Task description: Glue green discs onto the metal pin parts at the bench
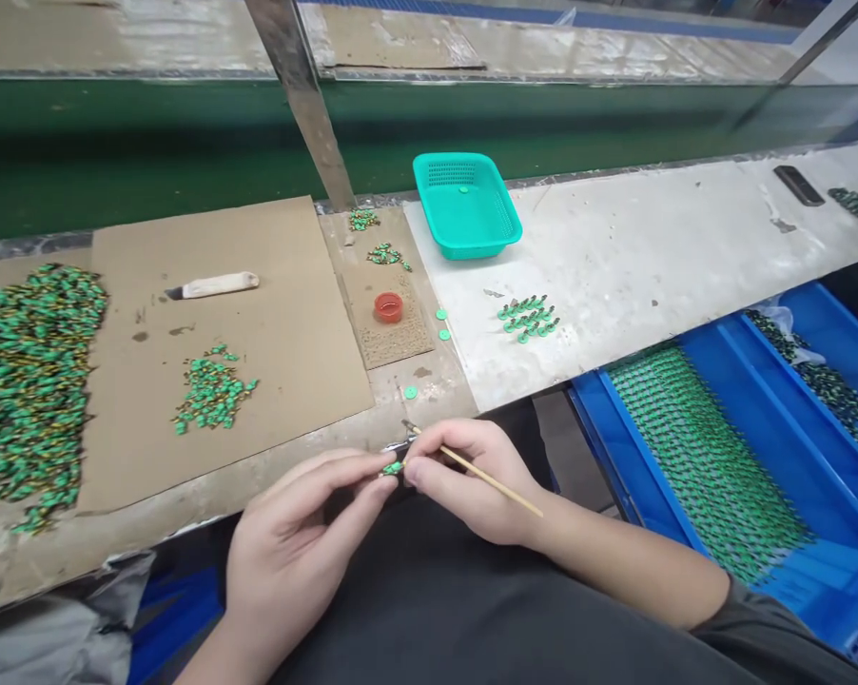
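Observation:
Just over the table's front edge, my left hand (293,542) pinches a small green figure-like piece (392,468) between thumb and fingertips. My right hand (478,480) is closed around a thin paintbrush (490,479) with a wooden handle; its dark tip points up and away to the left. The right fingertips meet the green piece, so its exact shape is partly hidden. Beyond my hands, a small green disc (410,392) lies on the table. A red cap (388,306) holding some liquid sits on a cardboard strip (397,352).
Left are a large heap (29,381) and a small pile (213,388) of green-brown pieces, plus a wrapped knife (219,284). A turquoise basket (472,252) stands behind rows of upright pieces on discs (529,319). Blue trays (778,400) of pieces are low at right.

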Demonstrator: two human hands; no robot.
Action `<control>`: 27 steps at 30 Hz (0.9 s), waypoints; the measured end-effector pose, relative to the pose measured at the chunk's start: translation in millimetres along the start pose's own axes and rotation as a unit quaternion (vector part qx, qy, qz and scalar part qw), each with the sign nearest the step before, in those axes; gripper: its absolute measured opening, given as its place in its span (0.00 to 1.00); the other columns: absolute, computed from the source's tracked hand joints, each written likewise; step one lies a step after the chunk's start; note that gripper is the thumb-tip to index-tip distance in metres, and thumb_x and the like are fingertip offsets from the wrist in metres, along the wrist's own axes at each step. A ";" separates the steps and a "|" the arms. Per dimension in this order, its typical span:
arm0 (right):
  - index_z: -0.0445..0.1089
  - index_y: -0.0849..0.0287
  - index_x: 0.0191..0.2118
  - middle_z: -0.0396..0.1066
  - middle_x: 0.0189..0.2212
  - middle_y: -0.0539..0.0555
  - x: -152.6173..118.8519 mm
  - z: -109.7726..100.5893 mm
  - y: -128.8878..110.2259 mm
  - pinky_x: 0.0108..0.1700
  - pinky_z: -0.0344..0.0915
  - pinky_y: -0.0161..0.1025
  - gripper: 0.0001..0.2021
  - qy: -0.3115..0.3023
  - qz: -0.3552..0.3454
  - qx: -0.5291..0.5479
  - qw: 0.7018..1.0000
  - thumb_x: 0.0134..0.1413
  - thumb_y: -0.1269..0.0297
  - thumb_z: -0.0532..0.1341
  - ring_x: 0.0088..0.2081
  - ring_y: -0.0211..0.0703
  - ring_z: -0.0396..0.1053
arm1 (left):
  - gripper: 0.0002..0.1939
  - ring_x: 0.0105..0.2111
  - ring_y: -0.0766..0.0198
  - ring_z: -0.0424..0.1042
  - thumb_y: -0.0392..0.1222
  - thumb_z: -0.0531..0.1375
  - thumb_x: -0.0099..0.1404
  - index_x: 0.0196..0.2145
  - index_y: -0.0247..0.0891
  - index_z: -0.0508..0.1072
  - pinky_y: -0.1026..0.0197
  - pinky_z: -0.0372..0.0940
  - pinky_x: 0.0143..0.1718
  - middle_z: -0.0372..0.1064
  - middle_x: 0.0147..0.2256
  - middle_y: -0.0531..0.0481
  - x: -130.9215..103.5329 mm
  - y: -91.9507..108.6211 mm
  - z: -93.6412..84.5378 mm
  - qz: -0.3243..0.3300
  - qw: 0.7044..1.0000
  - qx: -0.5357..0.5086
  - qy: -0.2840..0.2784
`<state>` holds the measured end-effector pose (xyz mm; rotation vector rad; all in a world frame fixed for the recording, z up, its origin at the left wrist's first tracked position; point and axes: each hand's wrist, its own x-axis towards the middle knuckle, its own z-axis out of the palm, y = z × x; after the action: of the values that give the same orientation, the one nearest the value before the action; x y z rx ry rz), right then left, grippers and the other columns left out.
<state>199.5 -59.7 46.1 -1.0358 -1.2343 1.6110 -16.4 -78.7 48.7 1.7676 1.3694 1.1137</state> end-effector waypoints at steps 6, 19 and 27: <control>0.80 0.56 0.42 0.85 0.36 0.54 9.8 -6.8 17.9 0.41 0.79 0.41 0.12 -0.012 0.038 0.007 0.999 0.69 0.52 0.72 0.34 0.42 0.80 | 0.05 0.29 0.66 0.82 0.51 0.76 0.71 0.41 0.51 0.91 0.67 0.80 0.34 0.86 0.37 0.53 -5.2 -9.0 11.4 -0.089 0.990 -0.078 0.077; 0.75 0.54 0.47 0.85 0.46 0.57 81.4 -47.4 29.8 0.59 0.71 0.50 0.07 -0.048 -0.219 -0.445 0.867 0.69 0.72 0.65 0.50 0.53 0.78 | 0.13 0.37 0.55 0.86 0.57 0.79 0.62 0.36 0.48 0.89 0.58 0.84 0.38 0.88 0.38 0.48 26.7 -33.4 -12.0 -0.140 0.979 -0.019 0.149; 0.74 0.55 0.65 0.85 0.60 0.62 68.4 -51.9 35.8 0.68 0.75 0.56 0.19 -0.015 -0.252 -0.393 0.884 0.75 0.74 0.57 0.62 0.54 0.80 | 0.11 0.38 0.59 0.85 0.55 0.71 0.72 0.39 0.48 0.89 0.59 0.80 0.40 0.88 0.41 0.50 49.9 -30.5 1.2 -0.064 0.994 0.037 0.079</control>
<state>222.6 13.8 -6.0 -1.0188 -2.0559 0.7083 -23.5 -22.6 33.7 1.6460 1.6121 1.1667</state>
